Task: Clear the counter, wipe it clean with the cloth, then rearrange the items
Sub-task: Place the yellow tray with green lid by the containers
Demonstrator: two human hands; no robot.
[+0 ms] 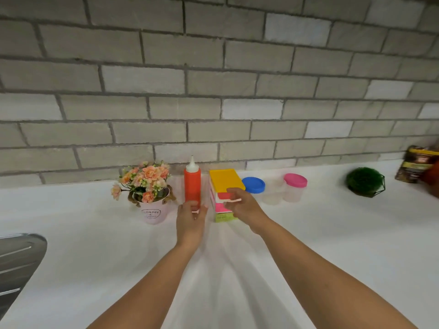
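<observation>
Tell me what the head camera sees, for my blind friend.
Two hands reach across a white counter: the left hand grips a red squeeze bottle, the right hand holds a stack of colourful boxes. A pink flowerpot stands nearby.

Left hand (191,218) grips the red bottle (192,184); right hand (243,206) holds the stacked boxes (224,180).

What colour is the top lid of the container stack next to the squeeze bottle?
Yellow; the top lid shows clearly in the head view.
</observation>
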